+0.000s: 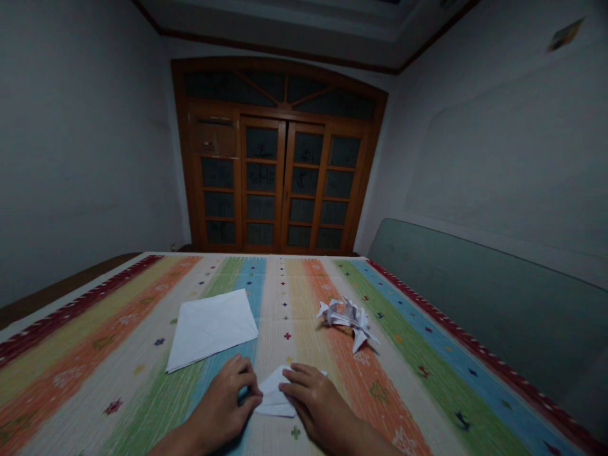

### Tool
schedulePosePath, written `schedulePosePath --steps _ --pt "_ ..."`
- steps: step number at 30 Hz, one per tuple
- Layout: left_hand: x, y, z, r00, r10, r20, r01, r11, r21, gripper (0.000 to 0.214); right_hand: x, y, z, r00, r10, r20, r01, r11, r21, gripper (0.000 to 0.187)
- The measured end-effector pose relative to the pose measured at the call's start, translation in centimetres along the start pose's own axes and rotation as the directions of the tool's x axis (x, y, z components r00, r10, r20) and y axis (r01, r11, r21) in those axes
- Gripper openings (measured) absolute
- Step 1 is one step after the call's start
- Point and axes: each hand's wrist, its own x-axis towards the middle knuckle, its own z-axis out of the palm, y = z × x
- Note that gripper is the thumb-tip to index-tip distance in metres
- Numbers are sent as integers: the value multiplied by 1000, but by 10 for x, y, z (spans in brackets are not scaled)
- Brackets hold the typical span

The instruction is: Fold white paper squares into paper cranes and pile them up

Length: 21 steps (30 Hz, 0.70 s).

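A small piece of folded white paper (275,399) lies on the striped tablecloth close in front of me. At its left edge, the thumb and fingertips of my left hand (230,396) are pinched together on it. My right hand (316,399) grips the right side, its fingers bent over the top and covering part of the folds. The right thumb is mostly hidden. Beyond my left hand rests a stack of white paper sheets (213,329). Farther off to the right sits a loose cluster of folded white paper figures (349,320) with pointed tips.
A striped, patterned tablecloth (287,304) covers the table. Along the right side runs a pale green panel (475,285), by the wall. Behind the table's far edge stands a wooden double door (282,183) with glass panes.
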Motion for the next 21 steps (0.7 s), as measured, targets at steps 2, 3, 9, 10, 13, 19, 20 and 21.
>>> schedulePosePath --steps 2,3,9,10,13,19,20,21 --pt "0 1 0 1000 -5 0 5 1000 25 14 0 0 0 1000 -15 3 15 1000 -22 34" --pt "0 1 0 1000 -12 4 12 999 32 14 0 0 0 1000 -17 5 17 999 -33 34" --pt "2 1 -4 997 -74 34 73 996 43 12 2 -2 1 999 -28 21 29 999 -45 38" --pt "2 1 -5 996 -82 36 80 996 43 12 2 -2 1 999 -38 21 39 999 -36 38" --pt "1 -1 -4 996 -87 20 86 996 33 9 1 -2 -1 997 -66 32 67 998 -13 37" --pt "0 -2 2 996 -90 -25 91 995 39 12 -4 -2 -13 991 -91 101 87 995 39 46" --pt "0 -2 2 997 -78 -19 79 996 36 11 -4 -2 -16 990 -89 111 84 995 48 47" --pt "0 -2 2 998 -58 -11 58 998 29 10 -5 -3 -19 989 -86 122 80 995 55 48"
